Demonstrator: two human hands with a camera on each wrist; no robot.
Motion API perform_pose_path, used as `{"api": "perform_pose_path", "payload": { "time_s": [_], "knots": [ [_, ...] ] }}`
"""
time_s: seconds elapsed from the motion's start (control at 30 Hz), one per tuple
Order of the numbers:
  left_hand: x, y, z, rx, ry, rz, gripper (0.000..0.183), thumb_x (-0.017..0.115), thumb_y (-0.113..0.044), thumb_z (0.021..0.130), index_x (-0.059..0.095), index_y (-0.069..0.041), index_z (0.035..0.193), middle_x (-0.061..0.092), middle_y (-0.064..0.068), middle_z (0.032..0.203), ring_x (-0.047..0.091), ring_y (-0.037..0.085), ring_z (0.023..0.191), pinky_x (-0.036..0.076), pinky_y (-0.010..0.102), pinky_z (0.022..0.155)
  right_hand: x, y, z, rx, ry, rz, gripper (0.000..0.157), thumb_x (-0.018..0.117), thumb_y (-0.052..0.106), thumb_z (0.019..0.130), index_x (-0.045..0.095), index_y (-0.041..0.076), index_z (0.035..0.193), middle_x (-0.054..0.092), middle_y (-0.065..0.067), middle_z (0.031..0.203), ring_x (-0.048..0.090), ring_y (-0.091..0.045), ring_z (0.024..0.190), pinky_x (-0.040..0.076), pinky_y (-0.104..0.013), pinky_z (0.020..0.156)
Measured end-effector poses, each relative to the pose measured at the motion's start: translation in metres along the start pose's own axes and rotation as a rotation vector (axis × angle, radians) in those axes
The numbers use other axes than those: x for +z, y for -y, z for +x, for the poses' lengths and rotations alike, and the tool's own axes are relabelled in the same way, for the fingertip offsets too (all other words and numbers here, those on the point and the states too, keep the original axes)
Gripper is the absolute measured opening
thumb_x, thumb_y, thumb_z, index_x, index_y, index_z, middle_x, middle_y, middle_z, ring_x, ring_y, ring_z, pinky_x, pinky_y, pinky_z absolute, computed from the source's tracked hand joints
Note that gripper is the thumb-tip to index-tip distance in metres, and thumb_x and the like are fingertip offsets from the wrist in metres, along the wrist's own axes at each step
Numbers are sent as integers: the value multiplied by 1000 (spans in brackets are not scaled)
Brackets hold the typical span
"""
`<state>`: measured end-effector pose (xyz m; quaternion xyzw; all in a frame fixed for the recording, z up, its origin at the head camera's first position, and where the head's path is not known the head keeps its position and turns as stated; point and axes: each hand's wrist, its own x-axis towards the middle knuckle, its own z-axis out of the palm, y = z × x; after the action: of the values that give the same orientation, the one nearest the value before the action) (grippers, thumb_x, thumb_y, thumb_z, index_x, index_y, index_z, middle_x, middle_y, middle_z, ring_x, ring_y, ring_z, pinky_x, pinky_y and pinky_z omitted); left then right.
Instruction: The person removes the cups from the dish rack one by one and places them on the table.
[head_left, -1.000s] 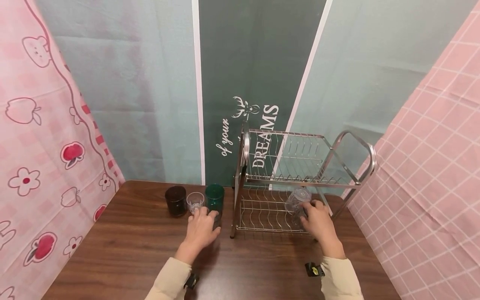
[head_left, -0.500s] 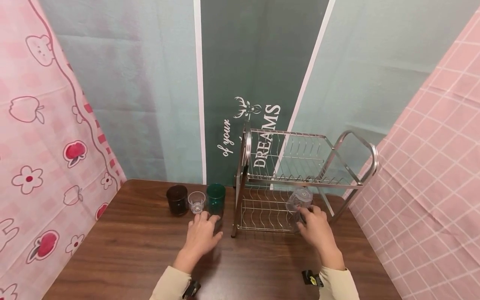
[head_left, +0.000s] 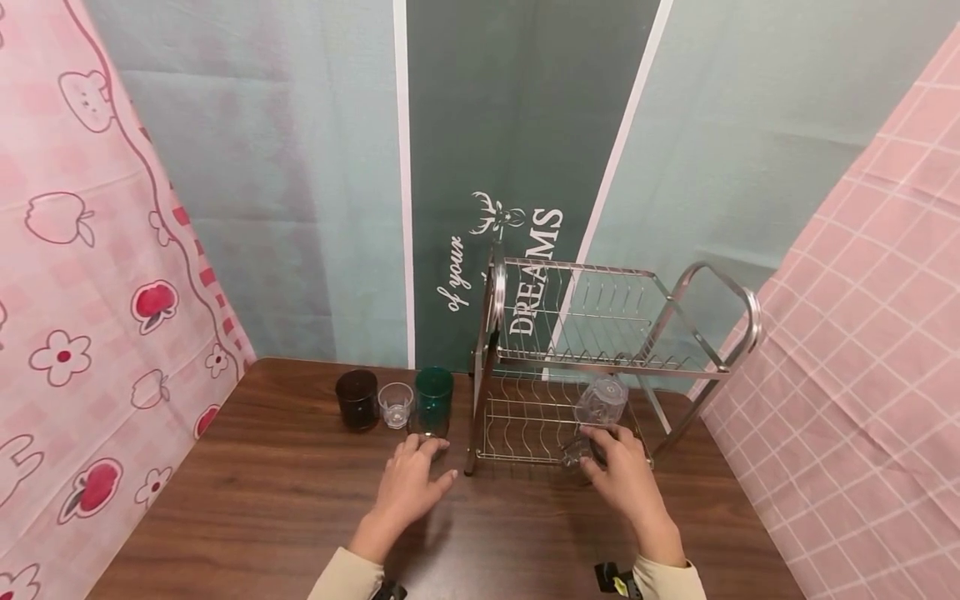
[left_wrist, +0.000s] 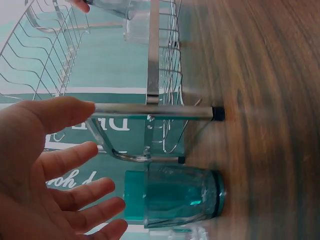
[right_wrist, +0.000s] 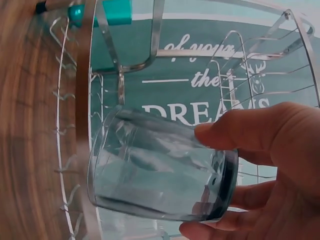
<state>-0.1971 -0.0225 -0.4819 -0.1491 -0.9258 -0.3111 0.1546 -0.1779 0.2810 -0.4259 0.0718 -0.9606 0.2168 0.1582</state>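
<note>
My right hand grips a clear greyish drinking glass by its thick base, thumb on one side and fingers on the other. The glass is mouth down and a little tilted, at the front of the rack's lower tier. Behind it, another clear glass stands upside down on that tier. My left hand is spread with nothing in it, its fingertips close to a clear tumbler on the table. Directly behind that tumbler is a green glass. A small clear cup and a dark brown glass stand to its left.
A two-tier metal dish rack stands on the right of the brown wooden table. Its upper tier overhangs the lower one. Printed cloths hang behind and on both sides, with a pink patterned cloth at the left.
My right hand has drawn the held glass slightly toward me and left, away from the other upturned glass. My left hand has pulled back a little, its thumb spreading wider.
</note>
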Motion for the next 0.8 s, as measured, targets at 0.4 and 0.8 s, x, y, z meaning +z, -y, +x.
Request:
{"api": "perform_pose_path", "payload": {
  "time_s": [0.4, 0.8],
  "knots": [
    [15, 3, -2, -21, -31, -419, 39, 75, -22, 76, 63, -8, 111, 58, 9, 103, 57, 30, 95, 45, 44, 81, 15, 7, -11, 22, -39, 214, 40, 75, 5, 75, 65, 9, 113, 55, -19, 113, 54, -37, 101, 44, -53, 77],
    [22, -2, -10, -121, 46, -773, 40, 73, -15, 79, 60, -8, 116, 56, 13, 116, 51, 33, 108, 49, 38, 75, 39, 9, -22, 111, -46, 519, 35, 75, 0, 74, 61, 6, 106, 56, -9, 106, 56, -22, 92, 48, -29, 68]
  ]
}}
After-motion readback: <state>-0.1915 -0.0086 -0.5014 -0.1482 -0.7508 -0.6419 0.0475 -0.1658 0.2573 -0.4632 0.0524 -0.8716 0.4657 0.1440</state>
